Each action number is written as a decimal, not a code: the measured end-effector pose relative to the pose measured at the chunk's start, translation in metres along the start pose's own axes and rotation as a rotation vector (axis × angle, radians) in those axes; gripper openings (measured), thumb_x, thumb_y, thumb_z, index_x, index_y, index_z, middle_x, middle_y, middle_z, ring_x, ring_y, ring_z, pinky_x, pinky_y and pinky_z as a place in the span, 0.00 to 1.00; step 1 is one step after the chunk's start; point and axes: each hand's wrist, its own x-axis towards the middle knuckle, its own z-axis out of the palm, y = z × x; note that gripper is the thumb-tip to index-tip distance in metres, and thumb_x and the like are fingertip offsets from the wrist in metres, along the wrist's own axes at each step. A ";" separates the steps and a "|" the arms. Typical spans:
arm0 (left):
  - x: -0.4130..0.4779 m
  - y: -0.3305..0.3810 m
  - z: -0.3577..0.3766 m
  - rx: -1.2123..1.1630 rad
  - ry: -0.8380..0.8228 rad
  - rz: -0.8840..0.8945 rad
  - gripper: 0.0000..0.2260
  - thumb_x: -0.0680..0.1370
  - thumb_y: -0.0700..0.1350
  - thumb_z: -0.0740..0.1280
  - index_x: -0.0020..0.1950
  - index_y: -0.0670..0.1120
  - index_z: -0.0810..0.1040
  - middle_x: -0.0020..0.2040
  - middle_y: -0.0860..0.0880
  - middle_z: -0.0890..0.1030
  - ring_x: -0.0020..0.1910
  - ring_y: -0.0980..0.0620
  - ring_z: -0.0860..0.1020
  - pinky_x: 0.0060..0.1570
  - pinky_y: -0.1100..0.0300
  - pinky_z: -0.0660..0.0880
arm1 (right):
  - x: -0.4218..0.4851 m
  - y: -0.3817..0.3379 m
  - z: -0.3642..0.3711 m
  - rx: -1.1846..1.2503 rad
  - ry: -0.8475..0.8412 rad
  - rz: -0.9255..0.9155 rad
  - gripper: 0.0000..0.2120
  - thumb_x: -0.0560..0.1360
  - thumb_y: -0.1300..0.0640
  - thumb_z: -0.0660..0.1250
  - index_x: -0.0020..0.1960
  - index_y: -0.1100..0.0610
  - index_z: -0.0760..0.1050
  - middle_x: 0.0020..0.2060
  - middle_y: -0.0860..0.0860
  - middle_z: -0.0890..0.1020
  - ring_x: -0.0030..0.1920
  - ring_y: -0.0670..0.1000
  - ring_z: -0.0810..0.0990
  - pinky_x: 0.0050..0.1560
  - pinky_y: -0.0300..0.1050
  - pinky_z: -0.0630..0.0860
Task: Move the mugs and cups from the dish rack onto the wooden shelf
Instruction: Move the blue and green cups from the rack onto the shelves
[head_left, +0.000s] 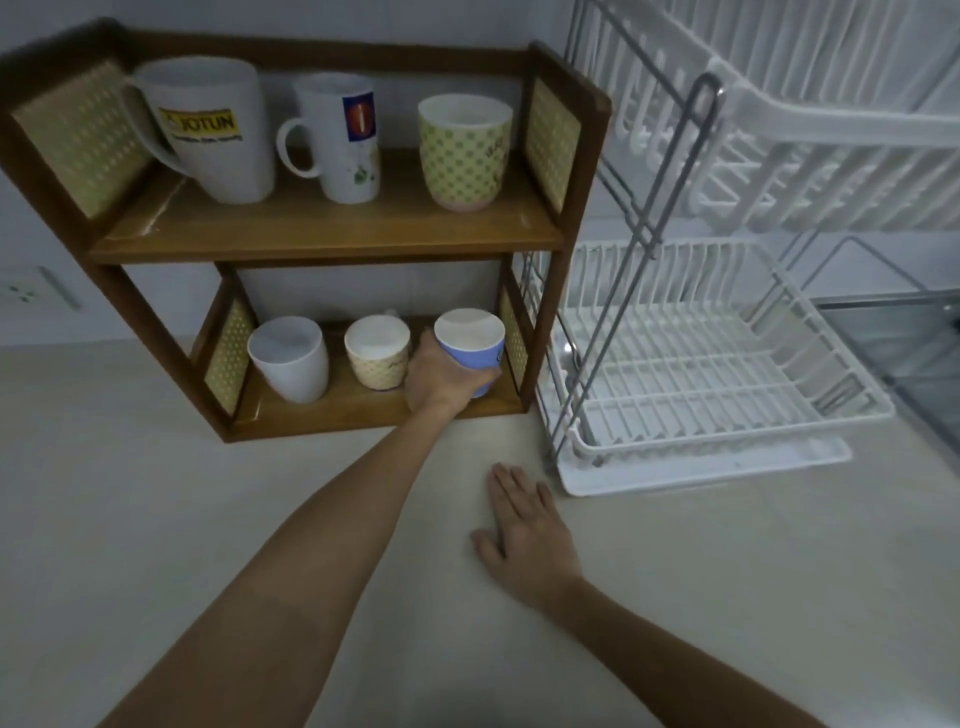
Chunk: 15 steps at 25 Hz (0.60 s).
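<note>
A pale surface (727, 571) carries a wooden shelf (332, 236) at far left and a white dish rack (727, 415) just right of it. A right hand (524, 525) lies flat on the surface, near the rack's tray.

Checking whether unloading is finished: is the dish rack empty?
Empty, as far as visible: both tiers of the dish rack show only bare white bars. The left hand holds a blue cup at the shelf.
</note>
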 end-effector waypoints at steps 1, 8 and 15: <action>0.003 0.000 0.005 0.004 0.009 -0.011 0.40 0.57 0.57 0.80 0.64 0.46 0.69 0.62 0.46 0.78 0.60 0.45 0.76 0.55 0.52 0.75 | 0.000 0.000 0.000 0.002 0.016 0.007 0.32 0.72 0.45 0.64 0.70 0.63 0.69 0.69 0.57 0.73 0.70 0.58 0.69 0.67 0.63 0.63; 0.020 -0.002 0.030 -0.065 0.040 -0.027 0.40 0.59 0.50 0.81 0.66 0.43 0.68 0.64 0.43 0.76 0.63 0.43 0.74 0.57 0.54 0.73 | 0.003 0.003 0.002 0.016 0.020 0.000 0.34 0.72 0.43 0.60 0.72 0.61 0.66 0.71 0.56 0.70 0.73 0.56 0.65 0.70 0.62 0.56; 0.021 -0.015 0.036 -0.155 0.032 0.011 0.40 0.60 0.45 0.82 0.67 0.41 0.68 0.65 0.43 0.75 0.64 0.44 0.73 0.61 0.56 0.69 | 0.004 0.006 0.006 0.026 0.014 -0.005 0.35 0.74 0.43 0.57 0.75 0.61 0.61 0.74 0.54 0.64 0.75 0.55 0.58 0.74 0.57 0.48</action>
